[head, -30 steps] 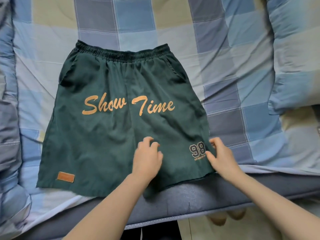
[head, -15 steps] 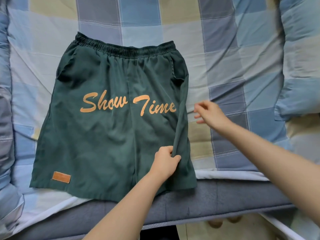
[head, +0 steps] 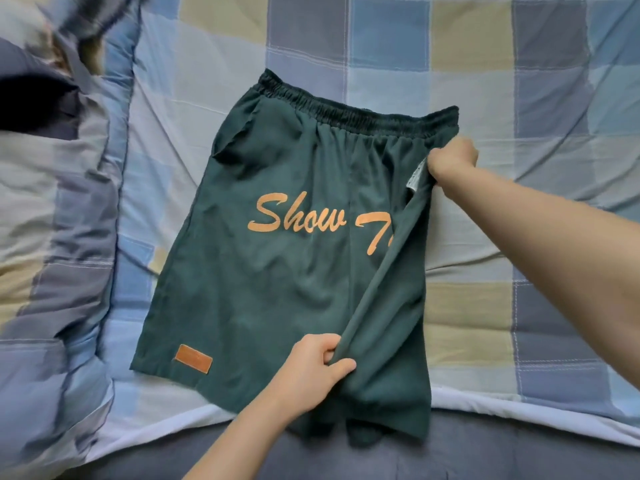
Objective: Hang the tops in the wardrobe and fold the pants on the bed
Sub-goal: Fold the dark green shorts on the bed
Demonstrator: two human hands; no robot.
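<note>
Your left hand (head: 311, 365) pinches the shorts (head: 287, 271) hem at lower centre; your right hand (head: 450, 161) grips the waistband side, fingers clamped on cloth, so the edge lifts evenly for folding.

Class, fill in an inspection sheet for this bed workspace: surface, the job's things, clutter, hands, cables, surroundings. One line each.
Surface: checked bedsheet, blue, grey and beige squares.
Job's things: green shorts lying flat, waistband away from the person, right side lifted and partly covering the orange lettering.
Clutter: rumpled quilt to the left of the shorts.
Hands: left hand grips the raised edge near the hem; right hand grips it below the waistband.
Cables: nothing seen.
Surroundings: grey mattress edge along the near side.
</note>
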